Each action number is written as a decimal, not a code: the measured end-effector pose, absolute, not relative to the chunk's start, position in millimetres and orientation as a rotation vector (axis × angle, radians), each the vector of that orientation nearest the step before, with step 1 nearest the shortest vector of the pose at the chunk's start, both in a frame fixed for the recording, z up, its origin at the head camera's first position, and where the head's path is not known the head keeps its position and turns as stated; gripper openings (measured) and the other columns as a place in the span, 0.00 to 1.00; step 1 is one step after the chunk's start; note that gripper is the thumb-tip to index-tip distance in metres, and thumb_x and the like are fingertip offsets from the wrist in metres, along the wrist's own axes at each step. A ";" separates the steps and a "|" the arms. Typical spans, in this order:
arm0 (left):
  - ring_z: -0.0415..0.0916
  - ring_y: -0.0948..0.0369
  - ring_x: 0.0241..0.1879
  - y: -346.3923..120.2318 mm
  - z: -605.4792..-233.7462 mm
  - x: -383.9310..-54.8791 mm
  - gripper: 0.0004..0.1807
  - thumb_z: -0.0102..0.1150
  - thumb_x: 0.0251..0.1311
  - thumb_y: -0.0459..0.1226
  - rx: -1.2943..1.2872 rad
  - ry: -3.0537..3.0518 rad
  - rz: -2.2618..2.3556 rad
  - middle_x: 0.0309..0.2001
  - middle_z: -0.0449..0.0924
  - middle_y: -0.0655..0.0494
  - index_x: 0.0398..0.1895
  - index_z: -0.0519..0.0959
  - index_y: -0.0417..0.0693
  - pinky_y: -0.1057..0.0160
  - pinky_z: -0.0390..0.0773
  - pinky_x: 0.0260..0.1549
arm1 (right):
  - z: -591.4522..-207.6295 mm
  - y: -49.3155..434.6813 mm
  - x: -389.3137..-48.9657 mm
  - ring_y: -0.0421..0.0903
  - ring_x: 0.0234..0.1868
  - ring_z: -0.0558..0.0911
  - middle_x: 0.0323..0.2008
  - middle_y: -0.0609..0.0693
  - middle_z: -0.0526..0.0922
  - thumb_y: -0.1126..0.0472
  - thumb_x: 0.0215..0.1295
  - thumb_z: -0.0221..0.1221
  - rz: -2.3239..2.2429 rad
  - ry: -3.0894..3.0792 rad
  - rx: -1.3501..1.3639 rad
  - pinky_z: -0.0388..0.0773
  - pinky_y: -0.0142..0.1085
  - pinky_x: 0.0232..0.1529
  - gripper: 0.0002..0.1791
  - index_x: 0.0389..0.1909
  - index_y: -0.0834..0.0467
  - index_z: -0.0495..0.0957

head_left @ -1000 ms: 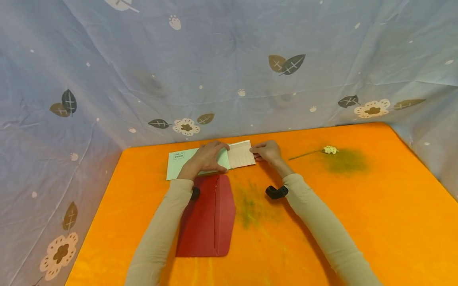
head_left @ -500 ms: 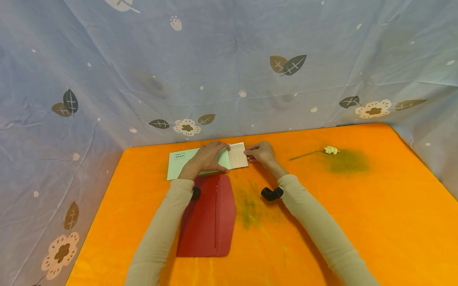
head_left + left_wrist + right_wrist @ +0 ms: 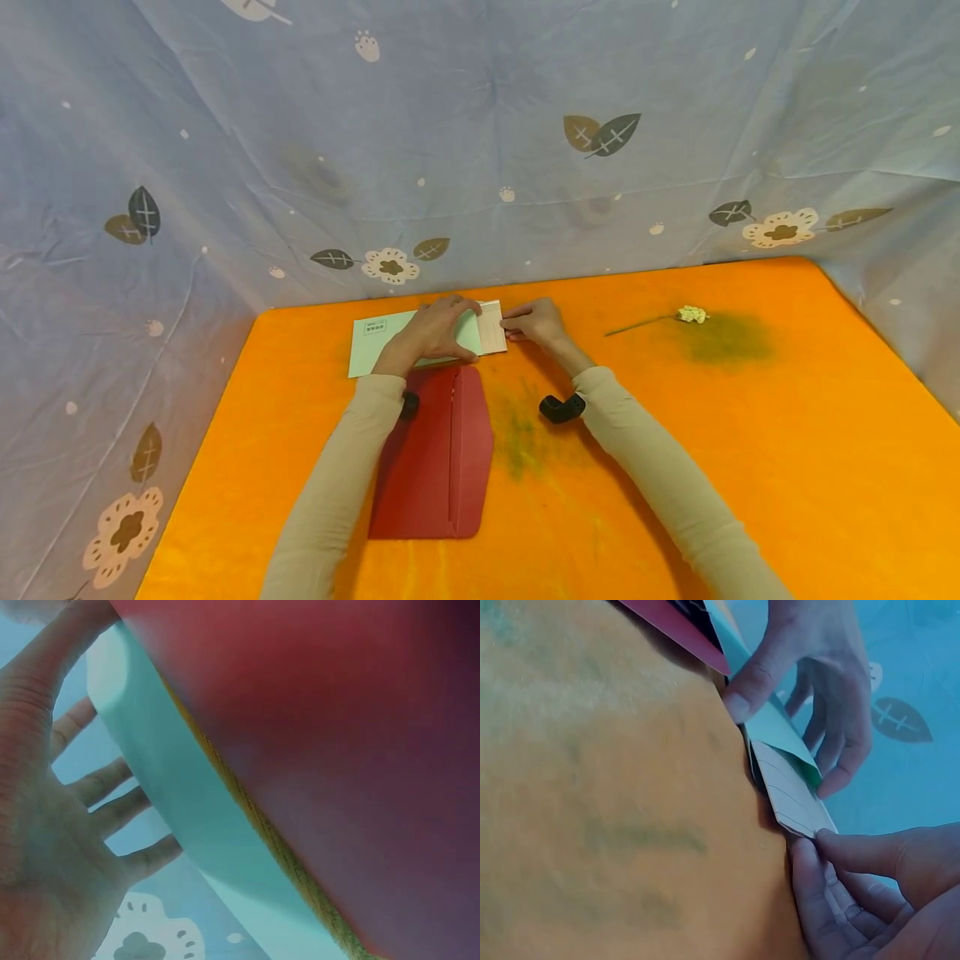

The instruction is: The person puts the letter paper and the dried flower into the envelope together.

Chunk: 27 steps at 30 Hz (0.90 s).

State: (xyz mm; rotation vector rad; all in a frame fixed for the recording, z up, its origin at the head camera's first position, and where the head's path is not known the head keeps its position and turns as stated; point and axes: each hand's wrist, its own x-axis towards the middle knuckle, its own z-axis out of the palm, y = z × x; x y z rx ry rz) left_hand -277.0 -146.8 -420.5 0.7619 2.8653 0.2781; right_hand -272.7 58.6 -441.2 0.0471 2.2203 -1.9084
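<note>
A pale green envelope [image 3: 371, 342] with a small printed box lies along the back of the table. My left hand [image 3: 431, 333] spans it and holds its mouth end, thumb at the near edge and fingertips at the far edge. Out of the mouth sticks a cream sheet of lined letter paper [image 3: 491, 327], its other end hidden inside the envelope. With thumb and forefinger my right hand [image 3: 536, 325] pinches the paper's outer end. In the right wrist view the envelope's mouth [image 3: 784, 739] bulges around the paper.
Nearer the front lies a large red envelope [image 3: 431, 467], its flap spread to the right, partly under my left wrist. A yellow flower [image 3: 692, 314] on a thin stem rests at the back right. A patterned blue cloth [image 3: 480, 167] hangs behind the orange table cover [image 3: 637, 500].
My right hand has moved left, pushing the letter paper deeper into the green envelope, so less of it sticks out. The left hand has stayed in place on the envelope.
</note>
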 end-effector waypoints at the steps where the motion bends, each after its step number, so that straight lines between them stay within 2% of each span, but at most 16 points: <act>1: 0.65 0.47 0.63 -146.9 -420.4 -277.1 0.42 0.76 0.44 0.56 0.766 2.865 0.279 0.66 0.66 0.48 0.63 0.69 0.58 0.39 0.63 0.62 | -441.1 57.3 -272.5 0.42 0.23 0.85 0.39 0.69 0.84 0.71 0.62 0.63 -1.909 2.219 0.037 0.83 0.33 0.31 0.13 0.45 0.75 0.81; 13: 0.65 0.47 0.63 -147.3 -421.4 -276.9 0.43 0.76 0.43 0.56 0.774 2.881 0.269 0.66 0.66 0.48 0.64 0.69 0.58 0.40 0.64 0.60 | -444.1 39.5 -273.6 0.44 0.25 0.86 0.40 0.69 0.84 0.73 0.60 0.64 -1.926 2.218 -0.017 0.83 0.35 0.34 0.12 0.43 0.75 0.82; 21: 0.65 0.47 0.63 -146.8 -422.6 -277.4 0.45 0.76 0.43 0.56 0.763 2.881 0.265 0.66 0.66 0.49 0.66 0.68 0.58 0.40 0.63 0.61 | -443.7 29.9 -272.9 0.54 0.34 0.88 0.40 0.71 0.83 0.74 0.62 0.62 -1.948 2.181 -0.043 0.83 0.36 0.35 0.11 0.44 0.75 0.81; 27: 0.64 0.48 0.64 -147.9 -423.6 -278.7 0.45 0.75 0.43 0.57 0.754 2.883 0.254 0.66 0.66 0.49 0.66 0.67 0.58 0.40 0.62 0.62 | -444.3 26.7 -272.2 0.50 0.31 0.88 0.42 0.71 0.83 0.74 0.63 0.60 -1.971 2.135 -0.039 0.83 0.35 0.34 0.11 0.45 0.76 0.80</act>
